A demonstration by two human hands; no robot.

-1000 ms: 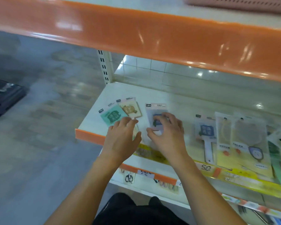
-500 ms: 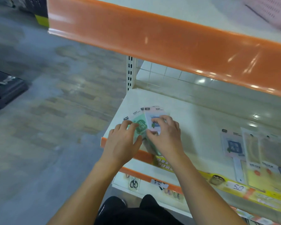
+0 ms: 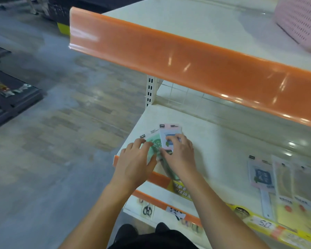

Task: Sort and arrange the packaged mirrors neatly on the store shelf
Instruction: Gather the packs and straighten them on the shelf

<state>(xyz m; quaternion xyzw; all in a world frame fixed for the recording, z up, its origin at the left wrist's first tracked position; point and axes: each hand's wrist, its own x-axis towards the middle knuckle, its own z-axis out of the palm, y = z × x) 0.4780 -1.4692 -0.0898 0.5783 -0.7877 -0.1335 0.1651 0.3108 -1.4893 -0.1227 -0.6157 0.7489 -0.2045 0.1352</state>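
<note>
At the left end of the white shelf [image 3: 214,144] lie overlapping packaged mirrors. A green packaged mirror [image 3: 153,141] sits underneath, with the fingers of my left hand [image 3: 136,161] resting flat on its left part. A pink packaged mirror with a blue picture [image 3: 169,131] lies partly over the green one. My right hand [image 3: 180,156] pinches it, fingers curled on top and thumb at its lower left edge. My hands hide the lower halves of both packs. Further right lie another pink-and-blue handled mirror [image 3: 261,177] and pale yellow packaged mirrors [image 3: 285,187].
An orange price rail [image 3: 196,65] of the upper shelf overhangs the work area, with a pink perforated basket [image 3: 302,24] on top. The lower shelf's front rail [image 3: 160,178] carries yellow tags. Scissors [image 3: 147,210] hang below. A dark display [image 3: 11,97] stands on the floor to the left.
My right hand has slid the pink packaged mirror leftward until it overlaps the green one under my left hand. The spread packs are now bunched together. The view has swung left.
</note>
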